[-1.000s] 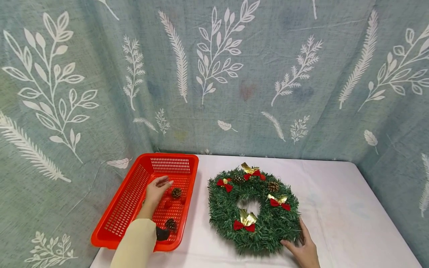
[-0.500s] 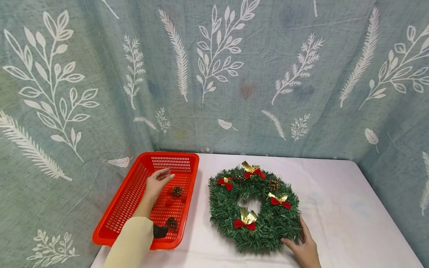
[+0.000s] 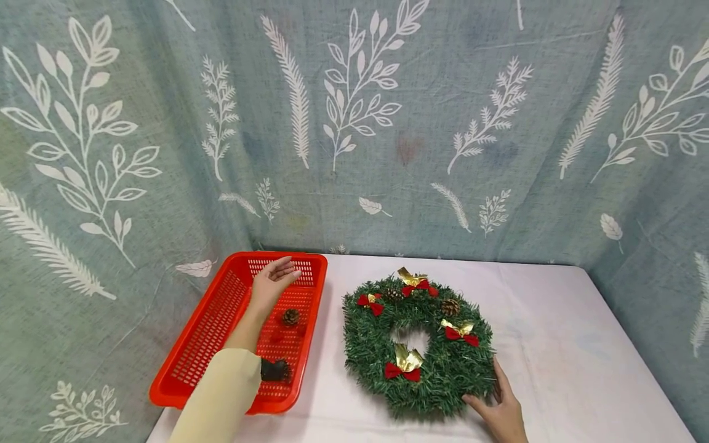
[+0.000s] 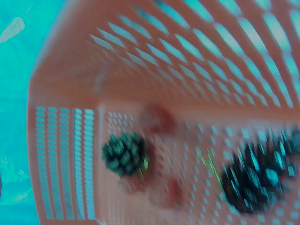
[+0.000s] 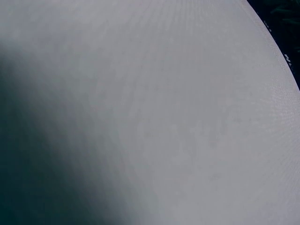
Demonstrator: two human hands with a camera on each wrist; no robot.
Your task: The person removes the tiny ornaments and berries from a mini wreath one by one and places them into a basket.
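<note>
Closest to the camera, the right hand (image 3: 498,412) sits at the near edge of the table (image 3: 581,357), fingers relaxed and mostly straight, resting against the near right rim of the green wreath (image 3: 418,344); it's touching the needles rather than clamping round them. The right wrist view is just pale tablecloth, so no help there.

The wreath lies flat about mid-table. It has four red-and-gold bows: one on the near side (image 3: 404,364), one on the right (image 3: 458,331), one on the left (image 3: 371,303) and one at the far side (image 3: 415,281). There's also a pine cone (image 3: 450,306) tucked into the far right part, and a darker one that I can barely make out near the far bow.

Over at the left edge is the red plastic basket (image 3: 199,344), slotted walls, tilted a bit over the table edge. Inside: a dark pine cone (image 3: 275,369) near the front wall, partly hidden by the cream sleeve (image 3: 221,397), then a couple of small red balls (image 3: 277,337) that nearly vanish against the red floor, then a lighter pine cone (image 3: 290,317) further back. The left wrist view shows those cones and balls too, quite blurred.

The left hand (image 3: 272,284) hovers above the far half of the basket, just over that lighter cone, fingers spread loosely and holding nothing
</note>
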